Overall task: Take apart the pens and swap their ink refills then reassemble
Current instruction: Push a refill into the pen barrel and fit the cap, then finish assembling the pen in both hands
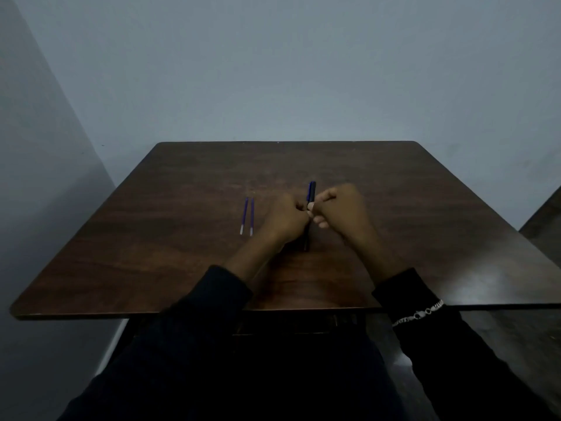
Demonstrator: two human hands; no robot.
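Two thin blue ink refills [247, 216] lie side by side on the dark wooden table [182, 244], their pale tips toward me, just left of my hands. My left hand [287, 218] and my right hand [338, 208] meet over the middle of the table, both closed around a dark pen [311, 192]. The pen's upper end with a blue clip sticks out above my fingers, and its lower end shows below my left hand. Whether a second pen body lies under my hands is hidden.
The table's near edge [182, 312] runs just in front of my lap. A grey wall stands close behind the far edge. A second dark surface [543, 220] shows at the right. A silver bracelet [420, 314] sits over my right sleeve.
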